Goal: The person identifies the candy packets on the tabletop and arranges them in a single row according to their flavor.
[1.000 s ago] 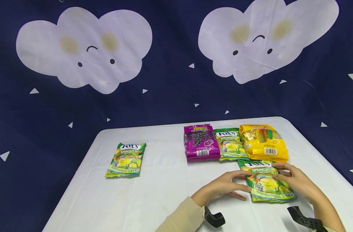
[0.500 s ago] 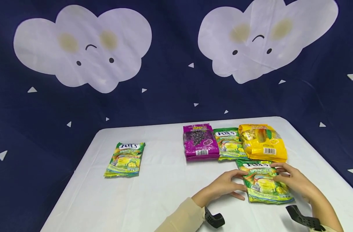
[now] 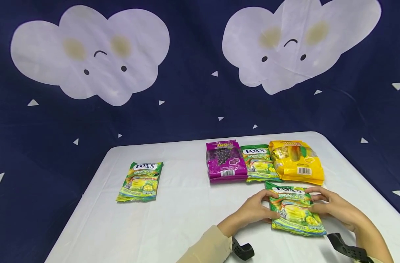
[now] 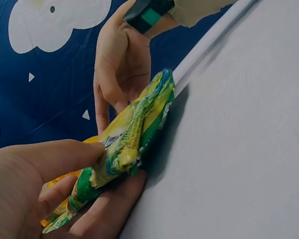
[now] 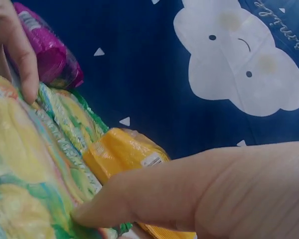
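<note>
Left hand (image 3: 252,212) and right hand (image 3: 334,208) pinched the green candy bag (image 3: 295,212) by opposite edges; likely light, crinkly, slippery, best held at its sealed margins.

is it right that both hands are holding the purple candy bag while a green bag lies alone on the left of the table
Not quite. Both hands, the left hand and the right hand, grip a green candy bag, as the head view shows. The purple candy bag lies untouched in the back row. The other green bag does lie alone on the left of the table.
</note>
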### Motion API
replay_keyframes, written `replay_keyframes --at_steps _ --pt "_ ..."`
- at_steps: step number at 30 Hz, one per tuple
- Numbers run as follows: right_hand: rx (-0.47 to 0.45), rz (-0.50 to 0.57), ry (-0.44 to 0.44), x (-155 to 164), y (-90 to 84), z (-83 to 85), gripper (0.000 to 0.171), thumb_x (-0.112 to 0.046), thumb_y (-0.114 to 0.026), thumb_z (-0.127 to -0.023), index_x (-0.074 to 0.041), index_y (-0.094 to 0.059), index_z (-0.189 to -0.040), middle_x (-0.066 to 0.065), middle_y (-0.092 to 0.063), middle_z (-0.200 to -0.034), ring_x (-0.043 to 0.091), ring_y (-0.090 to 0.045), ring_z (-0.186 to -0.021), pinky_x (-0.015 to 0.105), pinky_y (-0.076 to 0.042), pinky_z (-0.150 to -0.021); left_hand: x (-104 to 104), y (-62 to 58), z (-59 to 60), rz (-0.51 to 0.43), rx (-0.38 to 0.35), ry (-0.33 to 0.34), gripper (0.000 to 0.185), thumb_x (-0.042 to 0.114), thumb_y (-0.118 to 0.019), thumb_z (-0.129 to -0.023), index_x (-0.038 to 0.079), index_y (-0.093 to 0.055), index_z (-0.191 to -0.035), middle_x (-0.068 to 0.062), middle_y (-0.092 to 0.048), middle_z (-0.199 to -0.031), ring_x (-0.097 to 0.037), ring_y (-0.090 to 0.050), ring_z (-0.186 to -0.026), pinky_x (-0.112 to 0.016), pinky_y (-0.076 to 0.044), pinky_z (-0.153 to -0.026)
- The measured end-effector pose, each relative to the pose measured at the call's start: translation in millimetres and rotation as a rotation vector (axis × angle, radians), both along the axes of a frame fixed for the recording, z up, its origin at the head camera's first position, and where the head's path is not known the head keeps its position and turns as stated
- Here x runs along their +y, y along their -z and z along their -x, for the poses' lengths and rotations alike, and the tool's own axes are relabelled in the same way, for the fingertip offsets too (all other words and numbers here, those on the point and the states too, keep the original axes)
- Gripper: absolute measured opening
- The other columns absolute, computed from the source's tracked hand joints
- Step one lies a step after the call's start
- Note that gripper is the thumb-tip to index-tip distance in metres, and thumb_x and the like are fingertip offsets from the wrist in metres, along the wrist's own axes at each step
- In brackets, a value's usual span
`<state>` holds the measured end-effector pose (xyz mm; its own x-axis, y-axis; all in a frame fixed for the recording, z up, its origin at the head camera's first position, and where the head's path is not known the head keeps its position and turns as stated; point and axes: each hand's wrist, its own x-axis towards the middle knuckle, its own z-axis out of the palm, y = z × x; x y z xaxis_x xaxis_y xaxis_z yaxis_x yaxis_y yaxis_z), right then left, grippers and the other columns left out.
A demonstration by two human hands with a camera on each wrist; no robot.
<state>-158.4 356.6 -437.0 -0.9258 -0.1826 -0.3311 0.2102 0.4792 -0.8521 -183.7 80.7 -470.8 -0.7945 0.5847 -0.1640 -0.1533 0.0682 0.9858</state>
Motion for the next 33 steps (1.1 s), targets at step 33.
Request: replay_keyframes --at_steps 33 --pt "-0.107 0.162 -0.155 -37.2 0.9 8.3 0.055 -0.013 -0.07 -0.087 -0.005 -0.045 -0.135 0.023 -0.048 -0.134 0.031 -0.054 -0.11 0.044 -0.052 -0.084 -31.5 -4.5 -3.8 0.156 0.126 -0.039 0.033 0.005 -0.078 -0.08 0.017 -0.062 -0.107 0.007 -0.058 -0.091 -0.011 -0.063 -0.062 -0.027 -0.054 -0.052"
